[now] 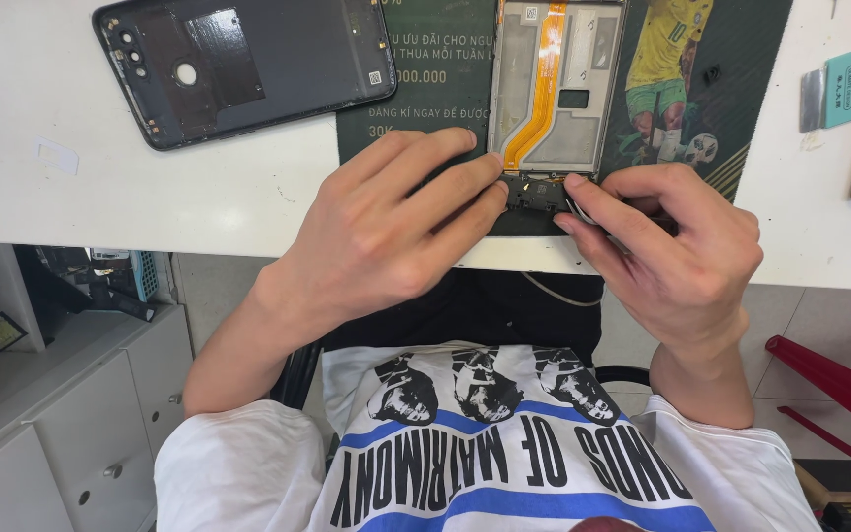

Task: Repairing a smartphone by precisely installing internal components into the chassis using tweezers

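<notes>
Pinching the small dark board at the near end of the opened phone frame, both hands' fingers close on it, right hand also gripping a thin tool, while the removed back cover lies beyond the left hand on the tabletop.

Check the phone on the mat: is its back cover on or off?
Off. The phone lies open, its orange ribbon cable showing; the dark back cover lies apart, inside up.

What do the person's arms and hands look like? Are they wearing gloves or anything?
No gloves: the left hand and right hand are bare, with no rings or watch showing. The forearms are bare too, coming out of short white sleeves of a printed T-shirt.
</notes>
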